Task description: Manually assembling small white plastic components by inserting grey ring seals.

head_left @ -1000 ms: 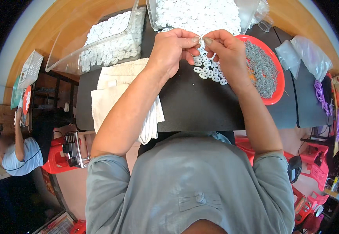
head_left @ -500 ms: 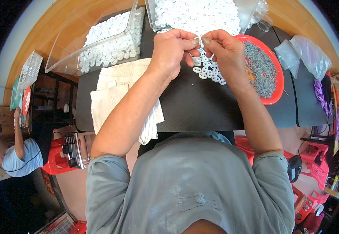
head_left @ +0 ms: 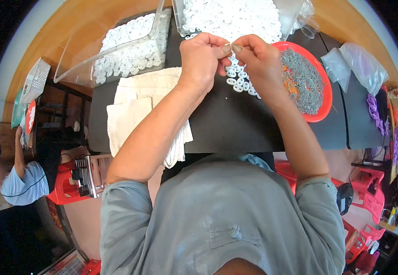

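My left hand [head_left: 201, 59] and my right hand [head_left: 259, 60] meet fingertip to fingertip over the far part of the dark table. Between the left thumb and forefinger a bit of a small white plastic piece [head_left: 227, 44] shows. The right thumb and forefinger pinch close against it; whatever they hold is hidden. Below the hands lie several loose white oval pieces with two holes [head_left: 238, 85]. Close to my right hand stands a red plate [head_left: 318, 117] heaped with small grey screw-like parts [head_left: 306, 87].
Two clear bins of white pieces stand at the far side, one at left [head_left: 132, 48], one ahead [head_left: 231, 18]. A folded cream towel [head_left: 128, 117] lies under my left forearm. Plastic bags [head_left: 364, 62] lie right of the plate. At far left another person [head_left: 24, 183] sits.
My right hand has shifted slightly left and its fingertips have closed in on the left ones. The left hand has barely moved.
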The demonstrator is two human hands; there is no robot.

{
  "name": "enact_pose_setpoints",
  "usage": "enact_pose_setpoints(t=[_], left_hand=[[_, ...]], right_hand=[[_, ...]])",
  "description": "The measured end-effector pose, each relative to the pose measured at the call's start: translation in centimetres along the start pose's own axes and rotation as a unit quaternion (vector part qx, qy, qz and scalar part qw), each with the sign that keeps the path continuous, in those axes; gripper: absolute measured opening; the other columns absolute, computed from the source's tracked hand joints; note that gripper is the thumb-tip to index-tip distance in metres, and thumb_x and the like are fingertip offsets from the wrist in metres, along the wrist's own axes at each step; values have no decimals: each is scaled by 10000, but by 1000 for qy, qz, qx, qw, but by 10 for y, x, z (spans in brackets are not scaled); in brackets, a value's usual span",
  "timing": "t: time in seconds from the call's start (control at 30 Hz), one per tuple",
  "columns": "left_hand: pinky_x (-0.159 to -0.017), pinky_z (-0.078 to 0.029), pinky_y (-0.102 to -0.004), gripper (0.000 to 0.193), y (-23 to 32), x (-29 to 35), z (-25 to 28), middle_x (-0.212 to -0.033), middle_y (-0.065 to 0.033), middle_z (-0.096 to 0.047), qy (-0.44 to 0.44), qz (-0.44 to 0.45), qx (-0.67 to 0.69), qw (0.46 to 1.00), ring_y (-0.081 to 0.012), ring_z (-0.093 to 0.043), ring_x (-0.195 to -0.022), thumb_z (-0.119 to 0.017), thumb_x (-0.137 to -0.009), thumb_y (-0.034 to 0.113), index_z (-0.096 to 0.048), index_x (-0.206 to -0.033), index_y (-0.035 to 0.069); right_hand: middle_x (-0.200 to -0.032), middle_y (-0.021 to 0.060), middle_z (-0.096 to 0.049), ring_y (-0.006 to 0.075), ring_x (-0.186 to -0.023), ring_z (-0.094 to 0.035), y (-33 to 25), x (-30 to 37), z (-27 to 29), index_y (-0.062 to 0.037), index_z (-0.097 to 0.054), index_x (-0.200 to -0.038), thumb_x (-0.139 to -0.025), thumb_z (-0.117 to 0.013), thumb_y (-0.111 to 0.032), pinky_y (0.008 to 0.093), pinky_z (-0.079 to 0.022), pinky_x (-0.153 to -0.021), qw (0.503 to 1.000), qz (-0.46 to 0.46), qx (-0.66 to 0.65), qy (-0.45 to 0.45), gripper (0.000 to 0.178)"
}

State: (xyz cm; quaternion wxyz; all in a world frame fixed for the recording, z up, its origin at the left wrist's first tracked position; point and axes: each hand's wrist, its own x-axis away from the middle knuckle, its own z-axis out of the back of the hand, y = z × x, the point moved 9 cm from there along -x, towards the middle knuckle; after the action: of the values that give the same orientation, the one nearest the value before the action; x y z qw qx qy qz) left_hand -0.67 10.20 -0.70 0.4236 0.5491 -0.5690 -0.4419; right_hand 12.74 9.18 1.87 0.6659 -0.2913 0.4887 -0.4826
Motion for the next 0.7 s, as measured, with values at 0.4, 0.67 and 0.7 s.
enact_pose_setpoints(t=[0.4, 0.67, 0.7], left_hand=[[-452, -445, -249, 64, -1, -3, -3, -759, -95, -648, -24, 1, -22, 999, -143, -616, -598, -639, -864, 25, -623, -884, -34], [-395, -413, -241, 76, -1, -4, -6, -699, -81, -623, -60, 28, -61, 996, -125, -576, -528, -643, -853, 22, -621, -804, -32], [-392, -409, -238, 84, -1, -4, -7, -694, -75, -619, -69, 28, -74, 994, -117, -566, -519, -640, -858, 28, -617, -800, -28]], right_hand=[[-885, 146, -660, 360, -744, -647, -22, 5, 3, -75, -625, -912, -865, -587, -104, 443, -501, -631, 959, 178, 217, 39, 67], [-788, 146, -658, 288, -699, -649, -19, 5, 6, -15, -627, -906, -868, -617, -74, 359, -495, -605, 957, 190, 215, 48, 71], [-788, 146, -658, 288, -699, -649, -21, 6, 7, -15, -627, -906, -868, -617, -74, 359, -495, -605, 957, 191, 214, 49, 71]])
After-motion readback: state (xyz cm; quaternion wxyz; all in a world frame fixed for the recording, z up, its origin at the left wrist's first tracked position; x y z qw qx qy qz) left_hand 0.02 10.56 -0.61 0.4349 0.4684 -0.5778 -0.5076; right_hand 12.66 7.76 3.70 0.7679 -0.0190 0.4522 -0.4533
